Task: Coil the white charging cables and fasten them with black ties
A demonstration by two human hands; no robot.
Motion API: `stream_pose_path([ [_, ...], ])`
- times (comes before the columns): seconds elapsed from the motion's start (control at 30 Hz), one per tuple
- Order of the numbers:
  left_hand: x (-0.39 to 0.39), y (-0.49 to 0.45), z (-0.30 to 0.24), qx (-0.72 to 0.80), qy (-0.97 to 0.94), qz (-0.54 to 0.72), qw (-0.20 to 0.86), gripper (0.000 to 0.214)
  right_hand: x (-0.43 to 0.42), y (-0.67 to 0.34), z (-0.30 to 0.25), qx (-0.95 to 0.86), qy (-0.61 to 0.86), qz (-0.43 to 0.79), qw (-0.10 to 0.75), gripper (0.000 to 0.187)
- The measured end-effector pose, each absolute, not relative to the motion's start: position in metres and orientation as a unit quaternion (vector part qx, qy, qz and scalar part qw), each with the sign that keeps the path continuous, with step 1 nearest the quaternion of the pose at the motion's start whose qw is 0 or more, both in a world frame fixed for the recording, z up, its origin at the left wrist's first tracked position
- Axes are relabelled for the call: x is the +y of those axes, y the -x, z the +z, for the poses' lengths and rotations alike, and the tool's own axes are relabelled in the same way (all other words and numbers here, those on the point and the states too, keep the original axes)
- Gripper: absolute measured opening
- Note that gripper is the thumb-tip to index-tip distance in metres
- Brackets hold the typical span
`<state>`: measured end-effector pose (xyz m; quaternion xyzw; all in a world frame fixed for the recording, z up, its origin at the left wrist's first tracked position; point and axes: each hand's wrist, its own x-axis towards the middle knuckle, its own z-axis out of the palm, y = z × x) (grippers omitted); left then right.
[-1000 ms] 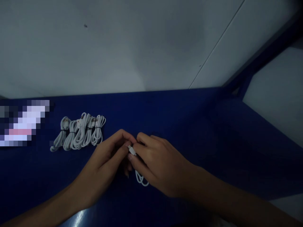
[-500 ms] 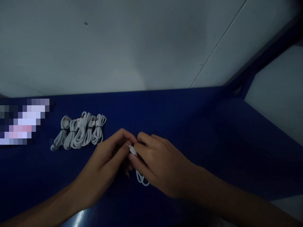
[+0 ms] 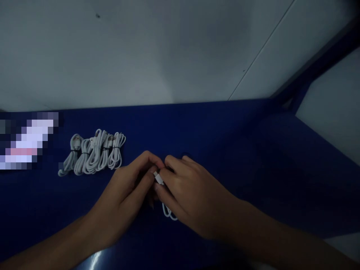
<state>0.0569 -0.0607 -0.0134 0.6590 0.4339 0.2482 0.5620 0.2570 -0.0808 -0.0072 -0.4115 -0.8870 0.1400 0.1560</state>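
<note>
A white charging cable [image 3: 159, 179] is between my two hands, its small plug with a metal tip pointing up and left. My right hand [image 3: 191, 191] is closed round the cable, and white loops hang out below its fingers. My left hand [image 3: 131, 187] curls in from the other side, thumb and fingers closed at the plug's tip and touching the right fingers. What the left fingertips pinch is partly hidden. To the left, several coiled white cables [image 3: 97, 153] lie side by side, bound with thin black ties.
The blue tabletop [image 3: 168, 127] runs up to a pale wall [image 3: 126, 56]. At the far left lies a bright pixelated area [image 3: 33, 138] whose content is hidden. A dark blue frame bar [image 3: 315, 75] slants up at the right.
The view has tipped slightly, so the wall, table edge and coiled cables sit a little higher. Both hands keep nearly the same hold on the cable.
</note>
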Motion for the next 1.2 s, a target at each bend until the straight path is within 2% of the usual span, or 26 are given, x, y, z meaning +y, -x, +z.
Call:
stream_pose_path([
  [0.2, -0.0606, -0.0561, -0.0123, 0.434, -0.695, 0.228, 0.526, 0.021, -0.0857, -0.2572, -0.0069, -0.908, 0.395, 0.078, 0.115, 0.022],
  [0.5, -0.0587, -0.0576, -0.011, 0.423, -0.72, 0.221, 0.504, 0.019, -0.084, -0.2549, -0.002, -0.911, 0.394, 0.089, 0.079, 0.019],
  [0.8, -0.0582, -0.0579, -0.0099, 0.429, -0.706, 0.214, 0.522, 0.021, -0.0816, -0.2558, -0.0059, -0.906, 0.393, 0.098, 0.12, 0.022],
  [0.93, -0.058, -0.0573, -0.0103, 0.43, -0.707, 0.212, 0.52, 0.021, -0.0827, -0.2565, -0.0061, -0.906, 0.393, 0.102, 0.12, 0.018],
  [1.2, -0.0591, -0.0584, -0.0081, 0.431, -0.707, 0.215, 0.517, 0.021, -0.0825, -0.257, -0.0054, -0.906, 0.39, 0.102, 0.127, 0.022],
])
